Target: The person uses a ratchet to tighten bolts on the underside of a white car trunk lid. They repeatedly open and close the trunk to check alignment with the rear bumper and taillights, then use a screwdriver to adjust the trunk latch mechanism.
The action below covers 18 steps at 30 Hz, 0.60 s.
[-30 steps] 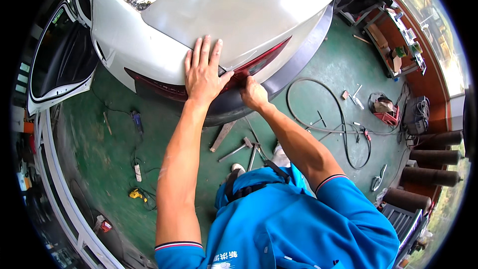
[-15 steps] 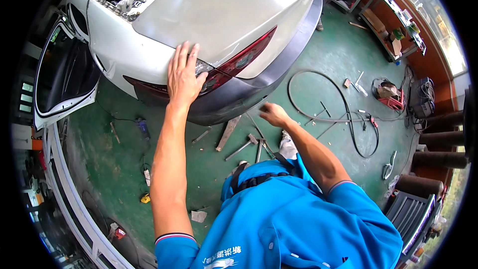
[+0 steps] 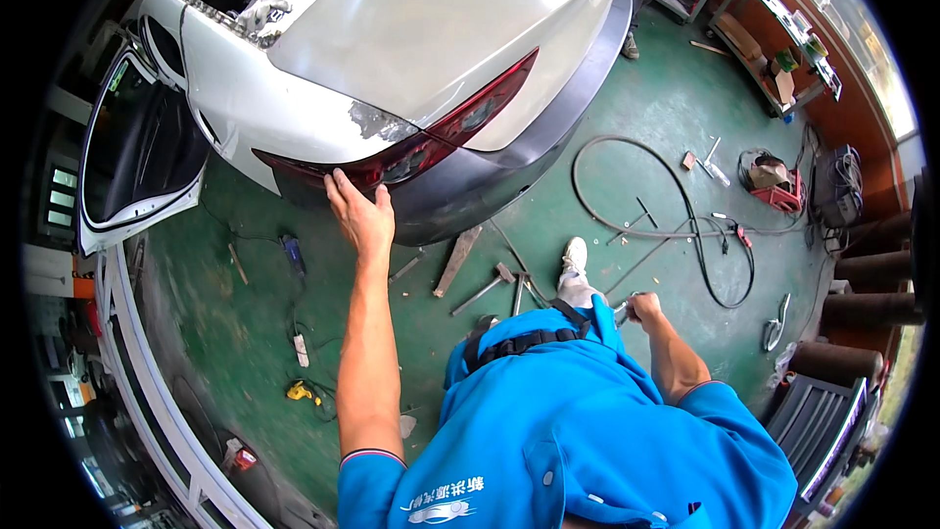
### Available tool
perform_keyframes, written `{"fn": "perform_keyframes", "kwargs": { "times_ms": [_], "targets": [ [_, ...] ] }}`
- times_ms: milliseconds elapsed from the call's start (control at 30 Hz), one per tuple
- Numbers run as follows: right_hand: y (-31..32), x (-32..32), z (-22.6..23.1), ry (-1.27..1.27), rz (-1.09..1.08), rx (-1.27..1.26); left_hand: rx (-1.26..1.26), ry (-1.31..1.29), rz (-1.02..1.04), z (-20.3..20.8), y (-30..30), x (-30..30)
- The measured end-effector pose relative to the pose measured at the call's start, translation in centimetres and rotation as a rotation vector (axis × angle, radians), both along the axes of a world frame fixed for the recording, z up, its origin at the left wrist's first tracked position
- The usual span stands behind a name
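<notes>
A white car stands in front of me, rear end toward me, with a red tail light (image 3: 446, 132) and a dark grey rear bumper (image 3: 490, 186). My left hand (image 3: 357, 217) lies flat, fingers apart, on the bumper's left corner just below the tail light. My right hand (image 3: 644, 310) is low by my right hip, away from the car, with its fingers closed around a small metal tool (image 3: 620, 311). My blue jacket hides the floor right below me.
Hammers (image 3: 487, 288) and a metal wedge (image 3: 456, 261) lie on the green floor by my white shoe (image 3: 573, 261). A black hose (image 3: 676, 225) loops at right near a red machine (image 3: 775, 191). An open white car door (image 3: 137, 162) stands left. Workbench (image 3: 783, 59) far right.
My left hand slid down from the boot lid's edge to the bumper corner. My right hand left the bumper and dropped to my hip. I have stepped back from the car.
</notes>
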State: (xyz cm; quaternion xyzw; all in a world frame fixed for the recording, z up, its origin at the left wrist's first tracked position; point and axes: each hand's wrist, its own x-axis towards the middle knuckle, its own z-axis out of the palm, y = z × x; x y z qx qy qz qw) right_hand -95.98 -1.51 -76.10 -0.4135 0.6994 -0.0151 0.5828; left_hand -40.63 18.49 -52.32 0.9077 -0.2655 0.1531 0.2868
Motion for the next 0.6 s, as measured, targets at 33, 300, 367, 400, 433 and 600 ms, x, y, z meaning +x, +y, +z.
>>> {"fn": "perform_keyframes", "kwargs": {
  "times_ms": [33, 300, 367, 400, 433, 600],
  "targets": [
    [0.1, 1.9, 0.6, -0.043, 0.017, -0.014, 0.031, -0.015, -0.013, 0.4, -0.4, -0.6],
    [-0.3, 13.6, 3.5, -0.256, 0.284, -0.124, 0.284, -0.252, -0.367, 0.8, -2.6, -5.4],
    [-0.3, 14.1, 2.7, -0.249, 0.325, -0.170, 0.304, -0.252, -0.381, 0.8, -3.2, -5.6],
    [-0.2, 13.8, 2.3, -0.228, 0.320, -0.171, 0.289, -0.263, -0.391, 1.1, -3.5, -5.7],
    [-0.2, 13.4, 2.0, -0.208, 0.315, -0.172, 0.276, -0.262, -0.391, 1.4, -3.8, -5.7],
    [0.4, 8.5, -3.4, -0.136, 0.137, -0.188, 0.209, -0.263, -0.477, 2.9, -4.4, -4.4]
  ]
}}
